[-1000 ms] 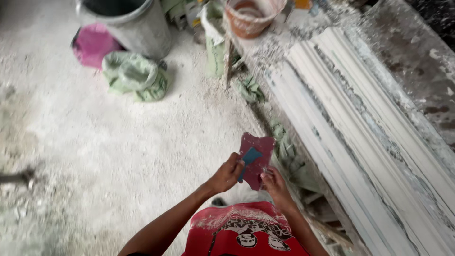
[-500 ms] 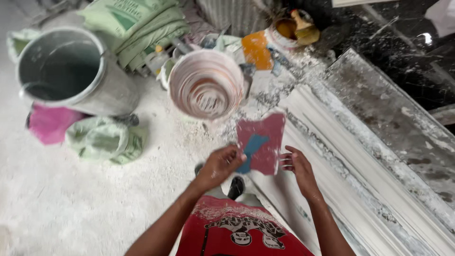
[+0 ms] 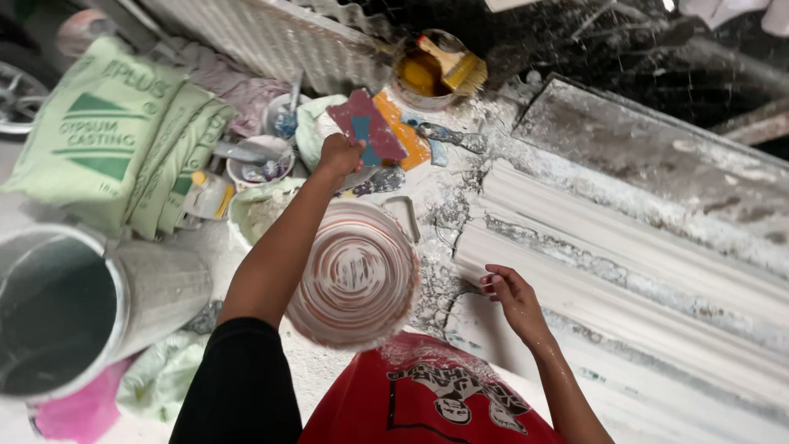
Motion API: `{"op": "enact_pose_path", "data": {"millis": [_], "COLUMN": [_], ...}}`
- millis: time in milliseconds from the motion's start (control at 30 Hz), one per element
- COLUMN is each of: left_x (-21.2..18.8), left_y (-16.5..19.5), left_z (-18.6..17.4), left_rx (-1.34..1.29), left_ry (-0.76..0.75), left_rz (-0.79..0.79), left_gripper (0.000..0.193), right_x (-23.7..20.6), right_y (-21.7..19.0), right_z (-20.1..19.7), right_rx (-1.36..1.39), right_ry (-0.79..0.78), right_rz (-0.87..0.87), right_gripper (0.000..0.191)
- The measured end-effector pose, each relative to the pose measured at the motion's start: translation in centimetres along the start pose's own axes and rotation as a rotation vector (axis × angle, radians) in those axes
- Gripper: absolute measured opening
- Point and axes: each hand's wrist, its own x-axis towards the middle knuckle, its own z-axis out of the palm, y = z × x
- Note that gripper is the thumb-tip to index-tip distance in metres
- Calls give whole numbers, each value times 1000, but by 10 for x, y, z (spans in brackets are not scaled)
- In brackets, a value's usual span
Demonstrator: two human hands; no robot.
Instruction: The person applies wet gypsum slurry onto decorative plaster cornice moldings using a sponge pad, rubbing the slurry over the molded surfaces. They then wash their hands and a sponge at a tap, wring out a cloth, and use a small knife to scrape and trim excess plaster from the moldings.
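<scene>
My left hand [image 3: 339,155] reaches forward and grips a dark red flat scraper [image 3: 367,125] with a blue patch, held above the cluttered end of the bench. My right hand [image 3: 509,289] rests with loosely curled fingers on the near end of a long white plaster moulding [image 3: 625,288], holding nothing. Under my left forearm stands a round orange bucket [image 3: 355,275] streaked inside with white plaster.
A grey metal bucket [image 3: 74,304] stands at the left, green sacks [image 3: 107,131] behind it. A tin with a brush [image 3: 436,70], small tubs [image 3: 259,160] and an orange card [image 3: 403,131] crowd the far end. A grey slab [image 3: 657,173] lies beside the moulding.
My left hand has carried the red scraper forward, away from my body, over the bucket. My right hand let go of it and dropped onto the moulding. My view has tilted forward.
</scene>
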Motion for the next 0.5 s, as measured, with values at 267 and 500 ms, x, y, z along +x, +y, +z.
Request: {"op": "enact_pose_path", "data": {"millis": [267, 500], "left_x": [49, 59], "left_y": [-37, -9], "left_z": [28, 34], "left_rx": [179, 599], "left_ry": [-157, -443], "left_rz": [-246, -404], "left_gripper": [25, 52], "right_x": [-19, -23], "right_y": [28, 26], "right_z": [58, 92], "right_rx": [21, 114], "right_ry": [155, 222], "right_rz": [100, 80], "right_gripper": [42, 38]}}
